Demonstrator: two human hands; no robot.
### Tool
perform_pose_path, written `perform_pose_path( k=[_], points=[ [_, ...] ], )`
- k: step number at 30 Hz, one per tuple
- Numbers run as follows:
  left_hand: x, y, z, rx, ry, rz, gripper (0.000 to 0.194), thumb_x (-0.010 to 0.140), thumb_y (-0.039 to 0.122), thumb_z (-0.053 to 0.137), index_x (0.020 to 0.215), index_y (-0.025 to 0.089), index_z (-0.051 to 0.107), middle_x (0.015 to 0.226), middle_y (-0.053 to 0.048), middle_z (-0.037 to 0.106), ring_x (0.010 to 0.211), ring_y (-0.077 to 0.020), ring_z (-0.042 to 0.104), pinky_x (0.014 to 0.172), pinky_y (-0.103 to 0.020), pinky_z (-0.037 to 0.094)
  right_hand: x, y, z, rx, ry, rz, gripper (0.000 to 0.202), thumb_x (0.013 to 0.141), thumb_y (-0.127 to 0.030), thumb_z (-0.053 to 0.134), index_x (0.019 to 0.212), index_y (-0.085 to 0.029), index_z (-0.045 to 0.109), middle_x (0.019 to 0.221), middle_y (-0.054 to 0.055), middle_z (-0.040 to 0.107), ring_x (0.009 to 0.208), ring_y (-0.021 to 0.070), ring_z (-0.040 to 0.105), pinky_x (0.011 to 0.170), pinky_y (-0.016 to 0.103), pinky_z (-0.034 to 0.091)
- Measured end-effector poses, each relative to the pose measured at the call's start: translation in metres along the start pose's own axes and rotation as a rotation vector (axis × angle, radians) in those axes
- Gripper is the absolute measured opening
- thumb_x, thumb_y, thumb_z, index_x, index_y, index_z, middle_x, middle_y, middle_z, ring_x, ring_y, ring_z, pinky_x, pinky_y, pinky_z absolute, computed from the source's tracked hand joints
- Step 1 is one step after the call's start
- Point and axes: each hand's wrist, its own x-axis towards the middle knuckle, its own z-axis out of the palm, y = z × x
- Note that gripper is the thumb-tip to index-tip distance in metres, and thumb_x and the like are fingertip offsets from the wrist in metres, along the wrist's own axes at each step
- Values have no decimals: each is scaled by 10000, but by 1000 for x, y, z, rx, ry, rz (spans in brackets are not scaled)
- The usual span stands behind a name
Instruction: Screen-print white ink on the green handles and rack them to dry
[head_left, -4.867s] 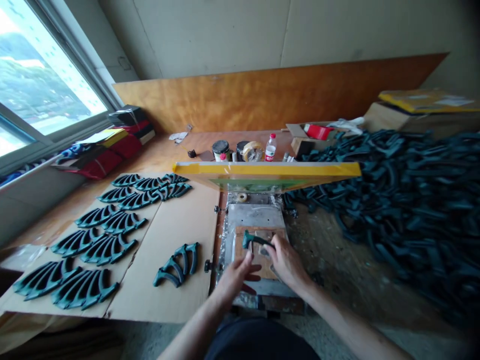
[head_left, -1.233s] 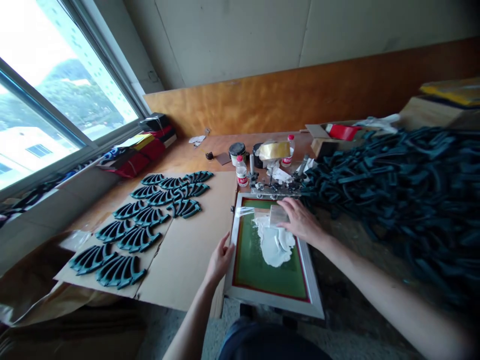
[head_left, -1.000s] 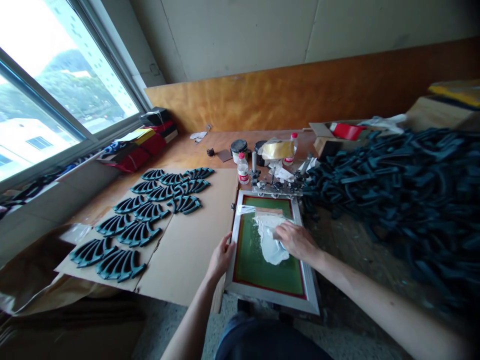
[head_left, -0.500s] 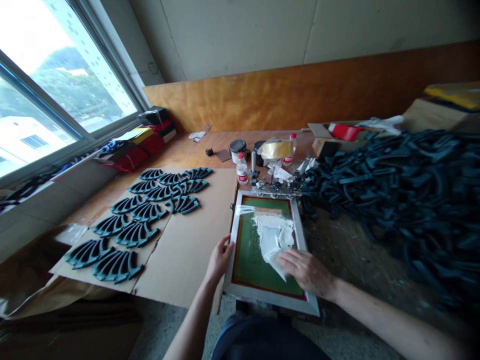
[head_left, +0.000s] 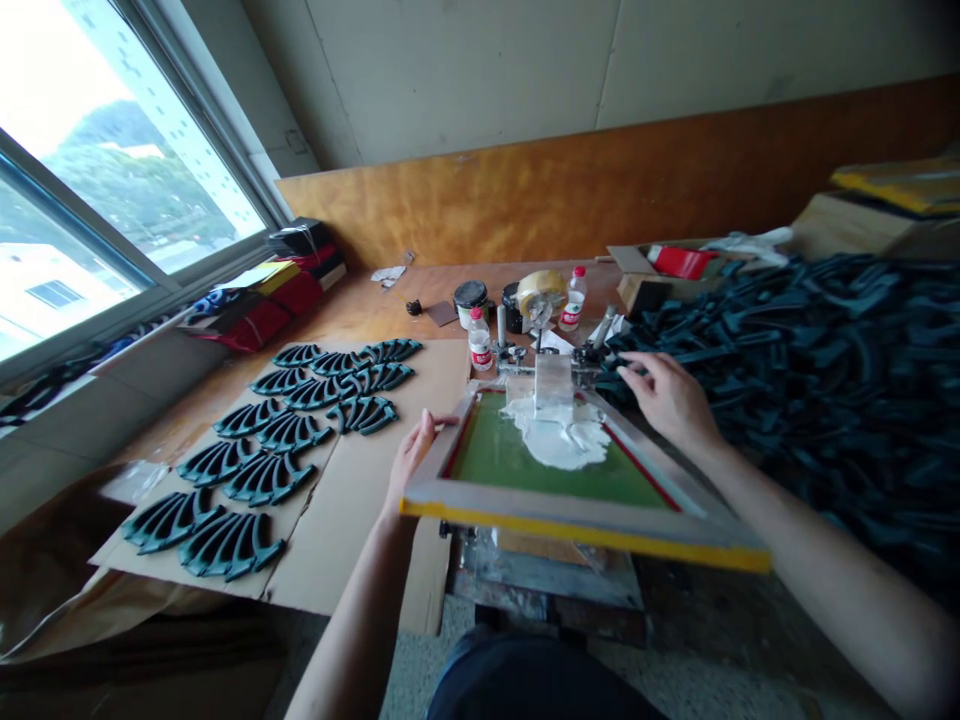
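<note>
A screen-printing frame is tilted up at its near side, showing a yellow strip along its front edge. My left hand grips the frame's left rail, fingers closed around it. White ink spreads over the far part of the green mesh. In the ink a pale, flat scraper rests at the far end. My right hand is off the scraper, above the frame's right side beside a heap of dark green parts; its fingers are loosely bent and apart, with nothing visible in them.
Several dark green fan-shaped parts lie in rows on cardboard to the left. Behind the frame stand bottles, lidded tubs and a tape roll. Below the raised frame is a worktop base. Boxes sit behind the heap.
The frame's near side has risen from lying flat, with my left hand on it. My right hand has let go of the scraper and moved up and right toward the heap.
</note>
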Motion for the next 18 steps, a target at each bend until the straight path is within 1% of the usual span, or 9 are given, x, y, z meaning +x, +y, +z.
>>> perform_pose_path(
  k=[2,4,6,8,11,12,14,16,18],
  points=[
    [19,26,14,-92,16,124,531,809,640,519,946,148,662,823,-49,699,694,-159,636,593,-250,490,-31,20,16,36,-152,84,331,911,-423,468,932,-148,650,861,101,633,763,220,605,686,318,479],
    [37,48,25,-129,12,191,518,811,638,515,909,144,639,821,-65,700,732,-174,648,593,-262,506,-71,23,43,66,-353,54,318,881,-459,519,830,-164,626,819,82,626,763,219,603,685,314,477],
    [46,60,33,-133,23,192,543,807,663,495,875,140,625,764,-68,690,732,-180,653,580,-261,510,-106,12,68,61,-448,-35,274,865,-436,561,796,-173,595,867,82,623,809,216,601,727,312,469],
    [39,56,39,-148,87,209,568,810,677,476,955,148,619,808,-69,697,747,-170,652,594,-255,513,-127,-5,83,19,-477,-64,171,866,-328,574,797,-171,567,892,90,624,839,214,603,752,306,453],
    [-3,16,51,-123,50,-13,659,772,713,501,1082,140,597,842,-90,707,678,-161,642,555,-246,500,-140,-36,82,23,-484,83,84,902,-221,506,837,-173,528,792,64,624,738,190,608,662,274,428],
    [-22,-5,58,-79,-42,-202,712,739,742,510,1062,115,609,791,-107,706,622,-167,633,516,-246,482,-144,-48,78,51,-454,132,99,922,-228,478,846,-178,517,763,52,616,703,183,600,635,270,419],
    [-59,-50,71,-29,-301,-550,748,700,740,568,1109,116,611,916,-169,711,733,-235,674,522,-273,493,-154,-75,71,119,-338,135,123,946,-246,439,867,-185,510,780,51,608,713,185,589,645,281,424],
    [-83,-88,79,-131,-302,-635,710,730,747,517,1128,164,597,988,-150,700,854,-245,672,593,-282,508,-166,-94,67,209,-262,-29,112,945,-233,439,886,-191,524,867,67,613,813,196,584,732,306,440],
    [-87,-111,74,-117,-176,-612,671,744,747,486,1078,175,592,947,-115,695,832,-220,662,601,-266,494,-169,-90,65,276,-313,-200,110,940,-227,467,879,-201,554,916,56,615,885,192,571,804,312,437]
  ],
)
